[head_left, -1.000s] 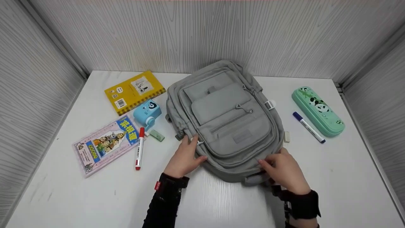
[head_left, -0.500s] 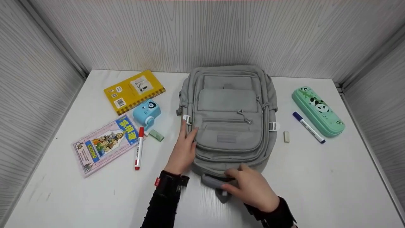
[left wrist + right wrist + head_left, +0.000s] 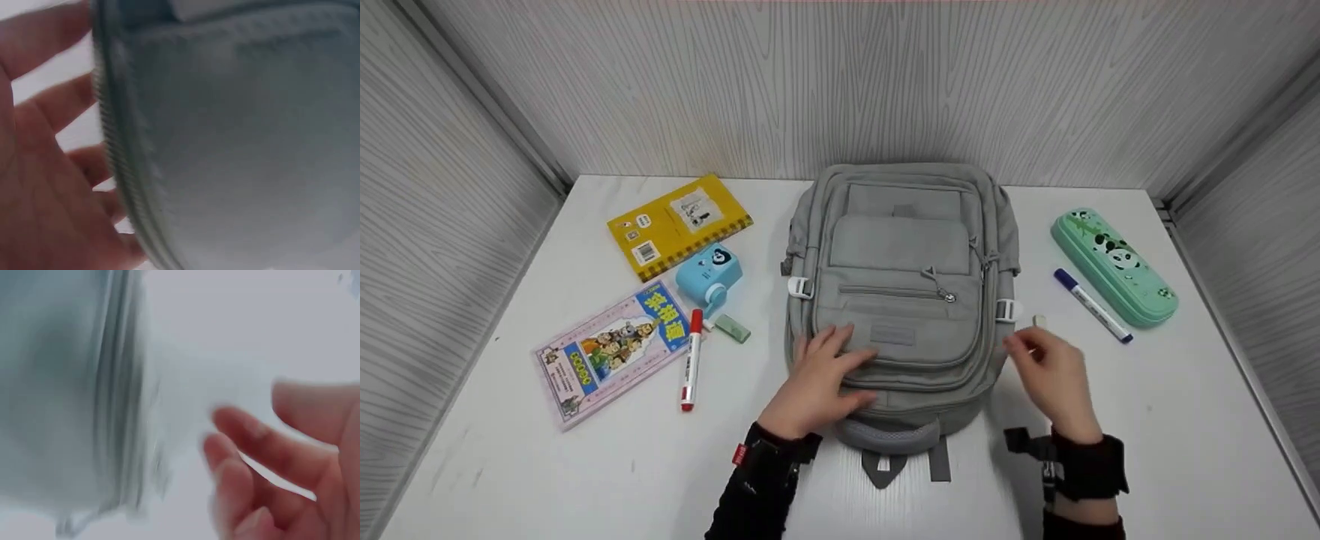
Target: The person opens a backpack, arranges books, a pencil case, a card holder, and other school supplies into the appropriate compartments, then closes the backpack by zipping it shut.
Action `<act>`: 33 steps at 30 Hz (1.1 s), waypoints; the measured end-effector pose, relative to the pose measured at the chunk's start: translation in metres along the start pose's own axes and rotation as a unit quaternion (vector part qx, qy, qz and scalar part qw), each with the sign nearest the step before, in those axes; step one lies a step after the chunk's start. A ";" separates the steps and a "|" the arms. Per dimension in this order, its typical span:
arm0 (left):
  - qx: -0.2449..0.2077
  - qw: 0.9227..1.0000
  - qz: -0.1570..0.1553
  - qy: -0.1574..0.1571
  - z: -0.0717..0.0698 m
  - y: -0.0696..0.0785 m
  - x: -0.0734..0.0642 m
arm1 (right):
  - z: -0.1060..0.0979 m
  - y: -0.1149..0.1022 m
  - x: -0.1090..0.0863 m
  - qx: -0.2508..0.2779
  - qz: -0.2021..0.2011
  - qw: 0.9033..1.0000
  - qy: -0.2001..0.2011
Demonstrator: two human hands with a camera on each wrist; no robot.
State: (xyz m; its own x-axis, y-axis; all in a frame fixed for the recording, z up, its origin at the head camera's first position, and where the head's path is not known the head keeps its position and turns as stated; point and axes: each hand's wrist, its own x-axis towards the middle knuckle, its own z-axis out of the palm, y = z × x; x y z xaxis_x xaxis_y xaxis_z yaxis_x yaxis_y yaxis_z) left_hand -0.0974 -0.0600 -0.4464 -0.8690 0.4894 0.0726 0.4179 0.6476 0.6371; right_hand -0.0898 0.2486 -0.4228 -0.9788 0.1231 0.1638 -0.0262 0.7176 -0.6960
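A grey backpack point(image 3: 900, 244) lies on its back on the white table, its padded top handle point(image 3: 891, 438) toward the near edge. My left hand point(image 3: 821, 382) is spread over the lower left of the bag. In the left wrist view, the fingers point(image 3: 62, 107) lie along the bag's zipped edge. My right hand point(image 3: 1054, 375) is off the bag's lower right side. Its fingers point(image 3: 270, 450) bend loosely with the thumb apart and nothing between them, in the right wrist view. The right wrist view is blurred.
To the left lie a yellow notebook point(image 3: 681, 225), a blue pencil sharpener point(image 3: 709, 274), a pink booklet point(image 3: 611, 352), a red marker point(image 3: 691, 361) and a green eraser point(image 3: 732, 328). At right are a green panda pencil case point(image 3: 1114, 266), a blue marker point(image 3: 1093, 306) and a partly hidden pale eraser point(image 3: 1039, 321).
The backpack has turned from a slant to straight. My right hand has let go of the handle and moved right; my left hand has shifted onto the bag's lower left front.
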 end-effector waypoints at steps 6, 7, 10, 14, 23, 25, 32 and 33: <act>-0.011 0.998 -0.002 -0.059 0.004 0.004 -0.004 | 0.003 0.048 0.031 0.006 0.099 0.995 0.003; -0.004 0.998 -0.004 -0.064 0.006 0.004 -0.004 | 0.005 0.053 0.032 -0.001 0.104 0.994 -0.027; 0.021 0.997 -0.007 -0.071 0.011 0.004 -0.003 | 0.011 0.061 0.034 -0.028 0.090 0.991 -0.096; 0.046 0.997 -0.003 -0.064 0.014 0.003 0.000 | 0.017 0.062 0.037 -0.061 0.063 0.990 -0.106; 0.065 0.997 -0.004 -0.048 0.018 0.003 0.002 | 0.018 0.056 0.035 -0.123 0.055 0.986 -0.102; 0.070 0.997 -0.004 -0.044 0.019 0.003 0.002 | 0.014 0.051 0.032 -0.132 0.054 0.983 -0.113; 0.094 0.995 -0.002 -0.028 0.022 0.003 0.003 | -0.001 0.028 0.011 -0.145 0.019 0.981 -0.128; 0.097 0.995 -0.002 -0.026 0.022 0.003 0.003 | -0.002 0.025 0.007 -0.147 0.013 0.981 -0.128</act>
State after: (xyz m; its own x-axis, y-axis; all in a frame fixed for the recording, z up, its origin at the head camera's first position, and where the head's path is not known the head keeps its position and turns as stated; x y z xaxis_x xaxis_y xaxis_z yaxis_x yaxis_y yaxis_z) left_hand -0.0929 -0.0436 -0.4616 -0.8579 0.5130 0.0271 0.4620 0.7474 0.4775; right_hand -0.0966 0.2687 -0.4370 -0.9983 -0.0043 -0.0584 0.0231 0.8880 -0.4593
